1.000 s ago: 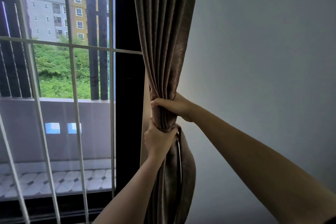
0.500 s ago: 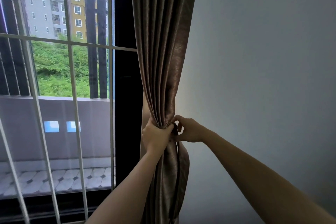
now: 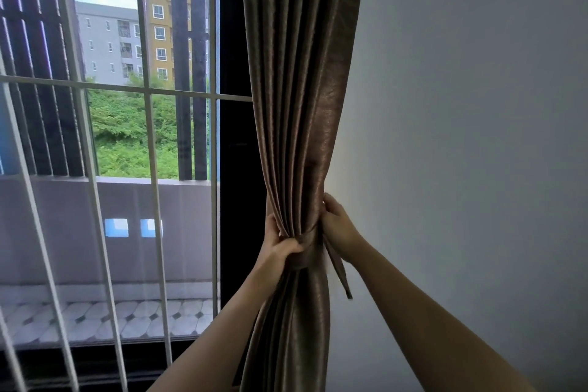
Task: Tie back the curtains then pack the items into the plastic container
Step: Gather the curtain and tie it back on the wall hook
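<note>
You are bunching the curtain [image 3: 299, 137] beside the wall. Your left hand [image 3: 281, 247] is clamping the tie [image 3: 307, 248] at the curtain's left, and your right hand [image 3: 337, 227] is curling round its right edge. The tie's loose end is hanging straight down, just below your right hand, the nearer one.

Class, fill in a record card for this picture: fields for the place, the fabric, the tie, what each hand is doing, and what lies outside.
Place: indoors, between a plain wall and a barred window
Fabric: brown curtain, gathered into a narrow waist
Tie: matching band wrapped round the waist; its loose end hangs on the right
Left: left hand grips the gathered curtain at the band
Right: right hand holds the curtain's right edge just above the band
Outside: balcony, trees, apartment blocks
</note>
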Motion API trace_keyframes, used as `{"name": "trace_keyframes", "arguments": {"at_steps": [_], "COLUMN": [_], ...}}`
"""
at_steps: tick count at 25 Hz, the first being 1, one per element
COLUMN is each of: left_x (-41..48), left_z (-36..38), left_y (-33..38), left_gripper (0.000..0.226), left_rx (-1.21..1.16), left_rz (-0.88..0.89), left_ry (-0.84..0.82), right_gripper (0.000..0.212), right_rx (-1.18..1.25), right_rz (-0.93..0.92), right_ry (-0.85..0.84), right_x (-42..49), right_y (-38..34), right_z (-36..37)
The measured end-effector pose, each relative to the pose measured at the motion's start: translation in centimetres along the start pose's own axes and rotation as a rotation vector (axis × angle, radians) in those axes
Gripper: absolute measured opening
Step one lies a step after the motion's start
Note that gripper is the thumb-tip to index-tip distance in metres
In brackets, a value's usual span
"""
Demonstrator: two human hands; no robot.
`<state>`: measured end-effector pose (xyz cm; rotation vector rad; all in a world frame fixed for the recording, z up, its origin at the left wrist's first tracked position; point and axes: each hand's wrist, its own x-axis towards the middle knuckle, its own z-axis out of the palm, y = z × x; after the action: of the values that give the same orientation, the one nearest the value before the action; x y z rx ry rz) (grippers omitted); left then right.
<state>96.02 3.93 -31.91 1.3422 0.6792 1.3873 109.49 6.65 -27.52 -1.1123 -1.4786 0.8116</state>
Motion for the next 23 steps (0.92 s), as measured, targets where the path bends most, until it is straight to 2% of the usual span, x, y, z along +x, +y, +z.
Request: {"name": "trace_keyframes", "arguments": {"at_steps": [1, 3, 5, 6, 9, 11, 13, 15, 18, 20, 23], "left_x": [-0.4, 0.9, 3.5, 4.3, 5.6, 5.0, 4.4, 4.5, 4.1, 4.0, 4.3], "left_z": [-0.4, -1.1, -1.7, -2.1, -4.0, -5.1, -5.0, -4.3, -3.6, -3.9, -4.8], "left_y": [0.5, 0.4, 0.2, 0.7, 1.8, 2.7, 3.5, 4.2, 4.6, 4.5, 4.1], "left_gripper": [0.067, 0.063, 0.051, 0.047, 0.048, 0.04, 0.024, 0.019, 0.031, 0.032, 0.026], "left_rx": [-0.148, -0.176, 0.069, 0.176, 0.423, 0.558, 0.625, 0.693, 0.846, 0.947, 1.147], "left_rz": [-0.017, -0.048, -0.062, -0.079, -0.165, -0.143, -0.112, -0.054, 0.063, 0.142, 0.304], "left_ry": [-0.056, -0.022, 0.08, 0.078, -0.112, -0.255, -0.287, -0.232, -0.124, -0.059, 0.004], "right_gripper": [0.024, 0.033, 0.039, 0.041, 0.047, 0.027, 0.048, 0.063, 0.07, 0.067, 0.06], "right_rx": [0.126, 0.291, 0.3, 0.289, 0.406, 0.411, 0.317, 0.254, 0.096, -0.007, -0.017], "right_rz": [0.001, 0.015, 0.026, 0.045, 0.051, 0.008, -0.056, -0.076, -0.128, -0.171, -0.162], "right_ry": [-0.049, -0.095, -0.089, -0.066, -0.087, -0.152, -0.278, -0.346, -0.307, -0.245, -0.201], "right_x": [-0.5, -1.5, -2.0, -2.0, -2.4, -2.3, -2.3, -2.6, -3.2, -3.2, -3.1], "right_y": [0.0, -0.1, 0.0, 0.0, -0.2, 0.8, 2.0, 2.5, 1.8, 1.9, 1.9], "right_z": [0.5, 1.2, 1.5, 1.4, 0.8, 0.2, -0.2, -0.3, 0.2, 0.7, 1.0]}}
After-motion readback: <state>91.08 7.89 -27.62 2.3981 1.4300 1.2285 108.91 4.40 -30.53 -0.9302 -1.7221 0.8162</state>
